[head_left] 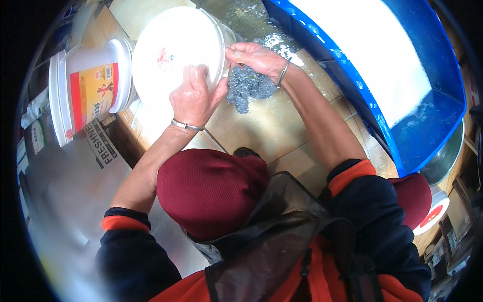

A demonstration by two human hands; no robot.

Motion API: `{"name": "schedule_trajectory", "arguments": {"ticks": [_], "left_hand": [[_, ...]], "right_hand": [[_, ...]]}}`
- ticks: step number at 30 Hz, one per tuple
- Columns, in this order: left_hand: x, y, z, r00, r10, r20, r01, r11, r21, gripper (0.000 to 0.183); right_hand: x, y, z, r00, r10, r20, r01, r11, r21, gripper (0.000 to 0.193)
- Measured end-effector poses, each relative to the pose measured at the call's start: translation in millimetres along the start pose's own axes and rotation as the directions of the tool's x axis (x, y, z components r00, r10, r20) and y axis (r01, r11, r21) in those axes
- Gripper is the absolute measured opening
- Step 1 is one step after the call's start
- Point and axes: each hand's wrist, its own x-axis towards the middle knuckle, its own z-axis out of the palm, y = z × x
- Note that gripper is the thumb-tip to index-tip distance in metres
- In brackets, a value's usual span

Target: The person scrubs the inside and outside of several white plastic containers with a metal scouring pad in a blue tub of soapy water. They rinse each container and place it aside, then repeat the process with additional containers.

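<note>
A white plastic bucket (173,43) with a round white face and a faint red print stands ahead of me, left of the middle. My left hand (193,95) is closed against its near side, knuckles up and thumb pointing along the edge; what its fingers grip is hidden. On the other side, my right hand (257,60) has its fingertips at the bucket's rim. A grey steel wool scrubber (249,84) hangs loosely from under that palm, above the tiled floor. Both wrists wear metal bangles, and the hands look wet.
A blue tub (372,113) with a bright white inside fills the right. Another white bucket (93,93) with an orange and red label stands at the left, above a shiny metal surface (75,191). My knees in dark red cloth (211,191) are below. Water wets the far floor (251,22).
</note>
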Motion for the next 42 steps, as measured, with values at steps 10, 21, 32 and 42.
{"name": "schedule_trajectory", "arguments": {"ticks": [10,21,32,42], "left_hand": [[5,-1,-1,0.998,0.047,-0.051,-0.046,0.999,0.02,0.051],[6,-2,1,0.999,0.04,-0.036,-0.038,0.998,0.042,0.053],[5,-1,4,0.999,-0.008,-0.035,0.011,0.997,0.072,0.061],[8,1,7,1.0,0.02,-0.016,-0.016,0.974,0.227,0.053]], "right_hand": [[-6,4,14,0.996,-0.028,-0.084,0.037,0.994,0.099,0.024],[-28,10,16,0.826,-0.543,-0.154,0.307,0.662,-0.683,0.021],[-20,22,16,0.691,-0.71,0.135,0.26,0.069,-0.963,0.011],[-10,32,17,0.588,-0.797,0.137,0.287,0.047,-0.957,0.01]]}}
